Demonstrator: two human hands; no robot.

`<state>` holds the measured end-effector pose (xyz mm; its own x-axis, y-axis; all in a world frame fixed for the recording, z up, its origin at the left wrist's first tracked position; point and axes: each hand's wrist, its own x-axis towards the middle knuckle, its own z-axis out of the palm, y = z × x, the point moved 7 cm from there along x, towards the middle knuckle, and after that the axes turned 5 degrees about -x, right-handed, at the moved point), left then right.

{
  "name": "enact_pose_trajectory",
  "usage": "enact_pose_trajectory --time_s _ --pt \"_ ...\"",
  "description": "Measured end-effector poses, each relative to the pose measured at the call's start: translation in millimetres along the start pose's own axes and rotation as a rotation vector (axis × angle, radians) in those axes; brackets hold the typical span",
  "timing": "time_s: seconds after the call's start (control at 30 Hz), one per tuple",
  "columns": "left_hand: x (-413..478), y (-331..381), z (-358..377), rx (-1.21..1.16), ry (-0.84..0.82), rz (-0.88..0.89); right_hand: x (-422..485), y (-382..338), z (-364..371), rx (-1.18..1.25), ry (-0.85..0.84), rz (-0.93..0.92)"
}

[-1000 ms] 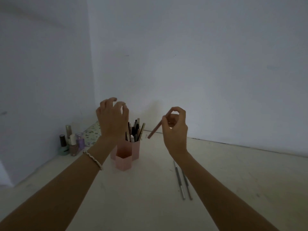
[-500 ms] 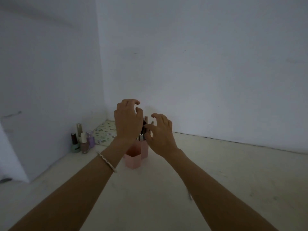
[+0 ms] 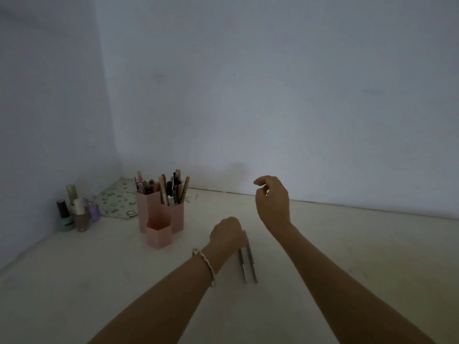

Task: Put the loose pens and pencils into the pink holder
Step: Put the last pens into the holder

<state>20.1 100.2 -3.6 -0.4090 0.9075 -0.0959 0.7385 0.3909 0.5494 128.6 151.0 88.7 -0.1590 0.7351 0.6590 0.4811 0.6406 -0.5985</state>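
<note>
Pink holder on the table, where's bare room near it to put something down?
Bare cream tabletop lies in front of the pink hexagonal holder and far right, past the right hand. Crowded: nail polish bottles and floral cloth left of the holder; left hand over the two grey pens.

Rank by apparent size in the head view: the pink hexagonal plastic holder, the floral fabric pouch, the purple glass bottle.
1. pink hexagonal plastic holder
2. floral fabric pouch, partly hidden behind it
3. purple glass bottle

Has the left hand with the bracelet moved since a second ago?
Yes. The left hand was above the pink hexagonal holder; now it is down to its right, at two grey pens.
</note>
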Motion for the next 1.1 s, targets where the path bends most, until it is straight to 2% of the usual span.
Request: enact_pose_trajectory --time_s 0.17,0.33,0.4,0.5,0.53,0.6,0.67,0.8,0.93,1.1 --pt "3 -2 9 0.098 0.065 -0.025 -6 24 -6 -0.008 -0.058 0.067" --pt "4 3 -12 0.187 0.137 0.046 -12 31 -7 -0.030 -0.085 0.127" --pt "7 9 -38 0.140 0.211 0.110 -13 37 3 -0.151 -0.219 0.192" --pt "4 24 -84 -0.018 0.352 0.258 -29 52 36 -0.373 -0.622 0.291" --pt "0 28 -96 -0.065 0.399 0.305 -39 57 45 -0.402 -0.711 0.336" --pt "-8 28 -115 -0.179 0.489 0.366 -53 63 59 -0.434 -0.771 0.382" --pt "-19 24 -129 -0.287 0.552 0.408 -61 62 70 -0.488 -0.784 0.343" --pt "-37 16 -159 -0.381 0.702 0.511 -50 46 72 -0.449 -0.708 0.326" --pt "-48 -7 -220 -0.445 0.950 0.556 -14 5 53 -0.180 -0.436 0.257" --pt "-40 -42 -252 -0.352 0.980 0.508 3 -39 33 0.188 -0.128 0.146"
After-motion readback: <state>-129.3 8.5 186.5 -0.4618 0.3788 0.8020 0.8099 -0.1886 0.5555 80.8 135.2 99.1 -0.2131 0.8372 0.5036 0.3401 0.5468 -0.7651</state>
